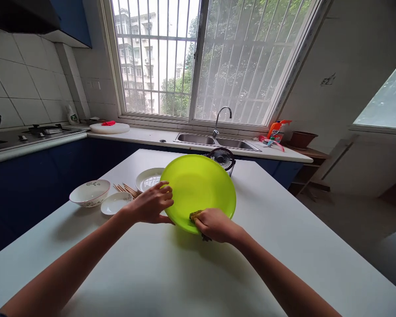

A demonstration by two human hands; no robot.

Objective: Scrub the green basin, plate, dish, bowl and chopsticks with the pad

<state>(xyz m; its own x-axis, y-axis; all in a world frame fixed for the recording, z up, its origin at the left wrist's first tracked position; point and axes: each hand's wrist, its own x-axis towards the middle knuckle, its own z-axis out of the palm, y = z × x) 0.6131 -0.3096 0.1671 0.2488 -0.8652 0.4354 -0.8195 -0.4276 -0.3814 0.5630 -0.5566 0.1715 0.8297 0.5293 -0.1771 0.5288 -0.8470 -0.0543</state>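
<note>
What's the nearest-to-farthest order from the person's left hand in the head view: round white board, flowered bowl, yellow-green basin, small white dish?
From the left hand:
1. Yellow-green basin: touching, held at its left side.
2. Small white dish: left, on the table.
3. Flowered bowl: farther left, past the dish.
4. Round white board: on the far counter.

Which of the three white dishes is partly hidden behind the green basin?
The white plate: its right edge passes behind the basin; the deep bowl and small shallow dish stand clear of it.

Barred window [231, 61] above blue cabinets [53, 169]
</note>
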